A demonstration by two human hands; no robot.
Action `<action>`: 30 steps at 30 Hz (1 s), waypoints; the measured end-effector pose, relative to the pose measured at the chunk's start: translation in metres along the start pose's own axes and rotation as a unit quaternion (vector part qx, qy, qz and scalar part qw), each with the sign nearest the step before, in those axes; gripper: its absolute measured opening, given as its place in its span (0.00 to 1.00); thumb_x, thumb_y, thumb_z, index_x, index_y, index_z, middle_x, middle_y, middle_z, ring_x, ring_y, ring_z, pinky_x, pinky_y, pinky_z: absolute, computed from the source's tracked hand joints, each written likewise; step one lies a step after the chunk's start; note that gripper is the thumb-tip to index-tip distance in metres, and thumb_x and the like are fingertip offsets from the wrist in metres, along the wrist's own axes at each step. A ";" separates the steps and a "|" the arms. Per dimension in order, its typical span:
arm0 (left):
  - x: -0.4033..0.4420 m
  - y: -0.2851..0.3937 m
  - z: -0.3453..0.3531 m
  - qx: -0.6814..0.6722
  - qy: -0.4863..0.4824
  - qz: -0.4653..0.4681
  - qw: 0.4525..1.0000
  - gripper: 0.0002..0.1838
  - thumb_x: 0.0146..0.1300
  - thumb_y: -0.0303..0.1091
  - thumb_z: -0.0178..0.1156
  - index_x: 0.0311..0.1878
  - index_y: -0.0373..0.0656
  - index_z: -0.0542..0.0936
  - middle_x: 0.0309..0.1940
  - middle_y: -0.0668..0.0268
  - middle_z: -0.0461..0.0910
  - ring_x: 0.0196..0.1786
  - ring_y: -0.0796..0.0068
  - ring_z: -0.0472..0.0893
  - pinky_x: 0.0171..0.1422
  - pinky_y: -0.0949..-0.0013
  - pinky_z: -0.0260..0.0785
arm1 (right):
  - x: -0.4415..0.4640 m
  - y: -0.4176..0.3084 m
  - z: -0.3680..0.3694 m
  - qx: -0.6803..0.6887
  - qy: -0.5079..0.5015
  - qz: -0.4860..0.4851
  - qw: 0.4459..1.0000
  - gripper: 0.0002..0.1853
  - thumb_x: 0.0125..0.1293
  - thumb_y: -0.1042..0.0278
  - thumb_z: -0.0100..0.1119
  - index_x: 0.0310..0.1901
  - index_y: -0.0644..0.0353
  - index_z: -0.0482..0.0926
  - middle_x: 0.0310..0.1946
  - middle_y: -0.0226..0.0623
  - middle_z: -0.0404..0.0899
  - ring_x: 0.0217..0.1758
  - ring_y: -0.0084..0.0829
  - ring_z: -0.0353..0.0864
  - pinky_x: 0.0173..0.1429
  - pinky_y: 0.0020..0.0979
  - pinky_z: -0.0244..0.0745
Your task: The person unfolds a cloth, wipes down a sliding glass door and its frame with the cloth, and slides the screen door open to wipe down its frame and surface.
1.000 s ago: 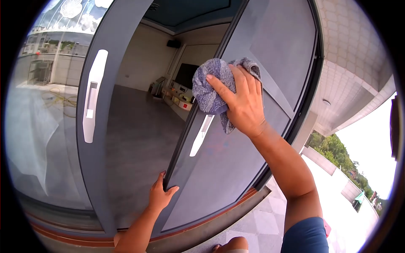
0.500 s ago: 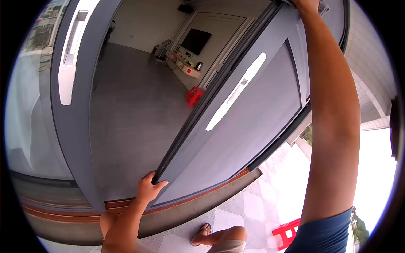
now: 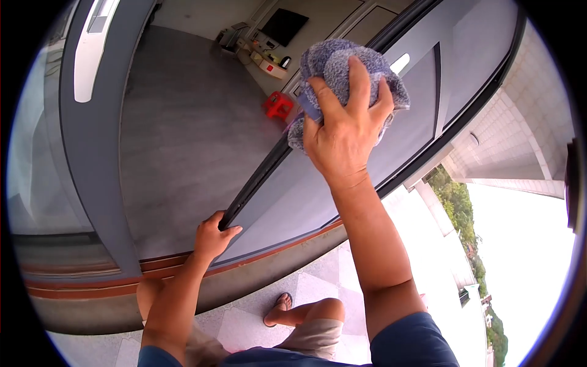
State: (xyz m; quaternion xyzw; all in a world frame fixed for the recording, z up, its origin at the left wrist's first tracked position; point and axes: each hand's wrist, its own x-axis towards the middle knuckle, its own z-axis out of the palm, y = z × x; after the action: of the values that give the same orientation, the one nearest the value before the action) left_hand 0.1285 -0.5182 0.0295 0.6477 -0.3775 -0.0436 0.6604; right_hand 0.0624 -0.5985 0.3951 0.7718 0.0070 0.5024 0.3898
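A grey door panel (image 3: 275,202) stands slanted across the middle, its dark edge facing the opening. My left hand (image 3: 214,235) grips that edge near the bottom, thumb on the outer face and fingers around the edge. Higher up, my right hand (image 3: 347,125) presses a bunched grey-purple cloth (image 3: 330,58) against the panel, over its edge and most of its handle. Only the upper end of the white handle (image 3: 400,63) shows beyond the cloth. The fingers of my right hand are bent over the cloth.
Another grey door frame with a white handle (image 3: 92,58) is at the left, beside glass. Through the opening are a red stool (image 3: 278,106), a wall screen (image 3: 284,27) and a low shelf (image 3: 269,66). An orange-brown sill (image 3: 85,285) runs below. My sandalled foot (image 3: 279,309) rests on tiles.
My right hand and the cloth have come down from the panel's top to its handle since half a second ago. The left hand still holds the edge. The view has shifted.
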 end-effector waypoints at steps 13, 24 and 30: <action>-0.007 -0.034 0.018 0.042 -0.030 0.012 0.999 0.32 0.64 0.52 0.77 0.64 0.43 0.82 0.50 0.53 0.86 0.51 0.49 0.87 0.53 0.53 0.80 | -0.009 0.032 -0.036 -0.001 0.015 -0.053 0.998 0.31 0.45 0.81 0.71 0.52 0.39 0.90 0.67 0.47 0.75 0.70 0.65 0.68 0.74 0.59 0.68; 0.000 -0.018 0.006 0.064 -0.145 -0.144 0.977 0.26 0.59 0.59 0.78 0.45 0.43 0.89 0.38 0.57 0.87 0.43 0.54 0.88 0.50 0.57 0.79 | 0.027 0.071 0.028 -0.066 0.209 0.034 0.975 0.25 0.61 0.67 0.78 0.60 0.55 0.87 0.71 0.59 0.71 0.72 0.62 0.73 0.76 0.49 0.70; -0.004 -0.031 0.017 0.046 -0.131 -0.161 0.977 0.26 0.59 0.50 0.78 0.56 0.47 0.87 0.48 0.57 0.87 0.50 0.55 0.87 0.58 0.58 0.78 | -0.108 -0.020 0.035 0.032 0.034 0.048 0.998 0.27 0.56 0.64 0.75 0.60 0.37 0.90 0.80 0.59 0.54 0.77 0.65 0.58 0.80 0.61 0.59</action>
State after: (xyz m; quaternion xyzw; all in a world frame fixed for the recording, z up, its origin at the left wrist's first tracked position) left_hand 0.1297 -0.5351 -0.0018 0.7185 -0.3532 -0.2165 0.5587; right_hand 0.0438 -0.6495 0.2931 0.7657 -0.0014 0.5459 0.3401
